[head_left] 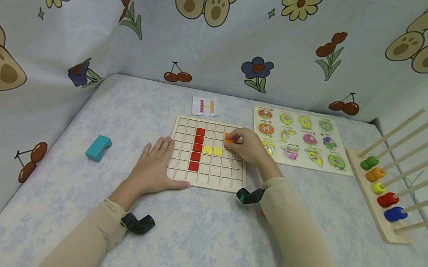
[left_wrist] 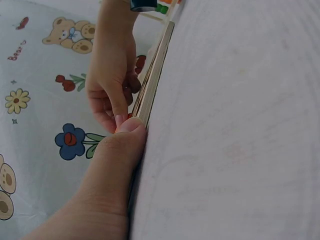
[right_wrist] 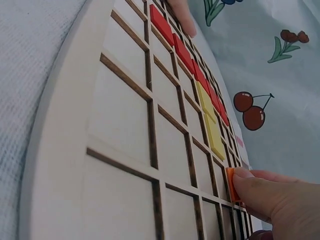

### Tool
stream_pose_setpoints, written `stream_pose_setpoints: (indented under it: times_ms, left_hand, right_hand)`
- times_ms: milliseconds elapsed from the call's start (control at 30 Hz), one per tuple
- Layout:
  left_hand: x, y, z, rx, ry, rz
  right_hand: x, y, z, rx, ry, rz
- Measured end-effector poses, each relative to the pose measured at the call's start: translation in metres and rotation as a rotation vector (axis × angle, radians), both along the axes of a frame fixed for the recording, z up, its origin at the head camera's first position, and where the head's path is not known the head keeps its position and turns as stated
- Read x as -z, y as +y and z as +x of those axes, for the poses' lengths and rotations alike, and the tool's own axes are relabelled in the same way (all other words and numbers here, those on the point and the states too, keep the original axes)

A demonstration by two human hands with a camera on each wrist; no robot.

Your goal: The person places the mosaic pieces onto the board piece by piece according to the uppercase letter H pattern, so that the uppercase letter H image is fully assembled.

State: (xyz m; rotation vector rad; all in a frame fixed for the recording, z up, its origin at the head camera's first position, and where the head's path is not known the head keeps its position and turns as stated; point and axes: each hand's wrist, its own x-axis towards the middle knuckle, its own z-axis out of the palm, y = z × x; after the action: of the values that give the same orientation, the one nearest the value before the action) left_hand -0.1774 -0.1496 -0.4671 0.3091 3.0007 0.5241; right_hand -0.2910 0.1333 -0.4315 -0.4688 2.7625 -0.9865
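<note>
A wooden grid board (head_left: 206,180) lies on the table with a column of several red square tiles (head_left: 197,149) and two yellow tiles (head_left: 212,151) set in its cells. My left hand (head_left: 153,166) rests along the board's left side, fingers straight, with the thumb at its front edge. Over the upper right of the grid, my right hand (head_left: 252,147) pinches an orange square tile (right_wrist: 231,185) between thumb and fingers. In the right wrist view the tile stands at a cell just beyond the yellow ones, partly hidden by the thumb.
A small pattern card (head_left: 205,106) lies behind the board. Beside it on the right is a fruit picture board (head_left: 290,162). A teal arch block (head_left: 96,150) sits at left. A peg stand (head_left: 396,237) with colored beads stands at right. Something small and orange (head_left: 263,214) shows under the right sleeve.
</note>
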Motion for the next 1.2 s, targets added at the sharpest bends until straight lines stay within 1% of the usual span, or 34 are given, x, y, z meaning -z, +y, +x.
stream_pose_setpoints:
  times_ms: [333,667,767,967,1100,1200]
  left_hand:
    - [-0.001,0.002,0.0,0.006,0.01,-0.003]
    - [0.001,0.004,-0.001,0.012,0.011,-0.002]
    - [0.001,0.004,0.0,0.013,0.015,0.001]
    - [0.002,0.003,-0.001,0.008,0.015,-0.004]
    - [0.002,0.003,0.0,-0.002,0.008,-0.007]
    - [0.002,0.002,0.0,-0.007,0.008,-0.01]
  right_hand:
    - [-0.001,0.002,0.002,0.047,-0.021,0.034]
    - [-0.005,0.008,0.007,0.014,0.008,0.059]
    - [-0.01,0.013,0.012,0.008,0.015,0.051]
    - [-0.018,0.031,0.026,0.001,-0.006,0.013]
    - [-0.025,0.047,0.039,-0.016,-0.013,0.007]
    - [-0.029,0.06,0.05,-0.012,-0.021,0.014]
